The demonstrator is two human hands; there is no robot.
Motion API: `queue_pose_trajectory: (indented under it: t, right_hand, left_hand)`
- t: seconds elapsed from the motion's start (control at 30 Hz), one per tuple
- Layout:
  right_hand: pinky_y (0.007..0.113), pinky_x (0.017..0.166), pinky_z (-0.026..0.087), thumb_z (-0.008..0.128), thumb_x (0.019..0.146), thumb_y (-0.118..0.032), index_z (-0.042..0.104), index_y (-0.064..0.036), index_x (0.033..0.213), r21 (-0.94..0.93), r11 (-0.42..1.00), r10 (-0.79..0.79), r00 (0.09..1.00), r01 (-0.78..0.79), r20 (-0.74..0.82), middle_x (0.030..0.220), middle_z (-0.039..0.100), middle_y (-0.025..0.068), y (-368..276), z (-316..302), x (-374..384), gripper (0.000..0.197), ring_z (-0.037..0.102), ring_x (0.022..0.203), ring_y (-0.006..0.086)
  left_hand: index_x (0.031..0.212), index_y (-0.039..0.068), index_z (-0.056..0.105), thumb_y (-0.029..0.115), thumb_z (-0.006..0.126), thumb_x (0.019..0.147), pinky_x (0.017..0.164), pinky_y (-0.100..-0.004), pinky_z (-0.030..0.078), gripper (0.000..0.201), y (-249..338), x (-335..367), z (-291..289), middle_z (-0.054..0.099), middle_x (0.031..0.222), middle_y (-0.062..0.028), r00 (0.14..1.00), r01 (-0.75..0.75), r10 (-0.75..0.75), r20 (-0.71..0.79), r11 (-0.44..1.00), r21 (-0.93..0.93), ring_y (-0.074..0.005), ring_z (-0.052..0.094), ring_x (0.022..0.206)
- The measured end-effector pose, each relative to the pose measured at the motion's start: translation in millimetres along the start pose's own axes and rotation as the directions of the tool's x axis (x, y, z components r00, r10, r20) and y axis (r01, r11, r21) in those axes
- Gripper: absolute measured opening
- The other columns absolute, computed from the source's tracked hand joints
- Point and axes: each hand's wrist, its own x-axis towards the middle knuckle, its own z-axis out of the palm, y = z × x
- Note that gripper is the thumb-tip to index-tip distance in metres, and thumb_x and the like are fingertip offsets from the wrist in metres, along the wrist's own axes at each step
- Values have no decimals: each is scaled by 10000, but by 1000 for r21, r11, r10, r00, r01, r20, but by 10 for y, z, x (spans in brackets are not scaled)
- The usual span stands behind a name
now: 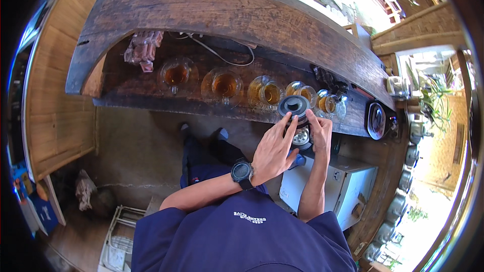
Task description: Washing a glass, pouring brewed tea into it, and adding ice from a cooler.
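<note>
A round dark lid [294, 105] with a paler grey centre is held above the front edge of the wooden counter. My left hand [272, 148], with a black watch on its wrist, lays its fingertips on the lid's near edge, its thumb lower down. My right hand [321, 130] grips the lid's right side with its fingers curled. Just under the lid a shiny metal part [301, 137] shows between my hands; whether it joins the lid I cannot tell. Behind the lid stand glass cups on saucers, among them a cup of amber liquid [271, 93].
On the counter's lower shelf [136, 88], a darker cup [224, 85] and another cup [176, 75] stand to the left, near pink packets [144, 49]. A white cable [227, 59] lies behind. An oval tray [376, 121] is at right, above a white cabinet [322, 184]. Glass jars [396, 209] line the right ledge.
</note>
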Motion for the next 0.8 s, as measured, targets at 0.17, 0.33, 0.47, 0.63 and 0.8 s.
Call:
queue_pose_trajectory:
  t: [0.17, 0.33, 0.47, 0.63, 0.8]
  right_hand:
    - [249, 465, 289, 730, 863, -434, 723, 13, 681, -82, 997, 1, 999, 3, 46, 545, 534, -33, -84, -36, 214, 482, 412, 502, 40]
    - [238, 506, 363, 737, 852, -455, 732, 16, 690, -235, 972, 51, 993, -25, 106, 572, 596, 0, -251, -31, 339, 498, 475, 523, 57]
    - [244, 532, 389, 744, 839, -477, 736, 15, 687, -280, 960, 29, 990, 11, 139, 570, 603, 1, -281, 7, 407, 514, 488, 531, 62]
    - [257, 528, 393, 748, 828, -493, 730, 9, 669, -340, 940, 13, 990, 36, 140, 557, 601, 3, -360, 56, 419, 527, 488, 516, 66]
    - [273, 503, 385, 747, 825, -505, 708, 12, 630, -368, 927, -23, 989, 77, 148, 515, 550, -6, -323, 77, 475, 554, 461, 503, 65]
  left_hand:
    - [1503, -25, 234, 199, 731, 811, 1056, -434, 400, 881, -7, 104, 120, 326, 1480, -268, 996, 54, -53, -66, 999, 6, -418, 456, 1279]
    - [1504, -42, 207, 202, 717, 824, 1050, -442, 405, 885, -39, 121, 158, 306, 1482, -288, 990, 100, -104, -91, 994, -51, -438, 462, 1262]
    - [1501, -59, 197, 216, 702, 835, 1047, -444, 406, 880, -78, 118, 142, 298, 1483, -305, 989, 119, -125, -82, 991, -66, -446, 462, 1260]
    - [1501, -59, 195, 220, 695, 836, 1046, -446, 407, 878, -106, 107, 134, 297, 1482, -312, 986, 125, -134, -97, 988, -86, -452, 465, 1254]
    - [1500, -63, 193, 220, 698, 833, 1037, -447, 415, 883, -104, 121, 113, 297, 1481, -313, 986, 130, -138, -99, 988, -83, -454, 469, 1246]
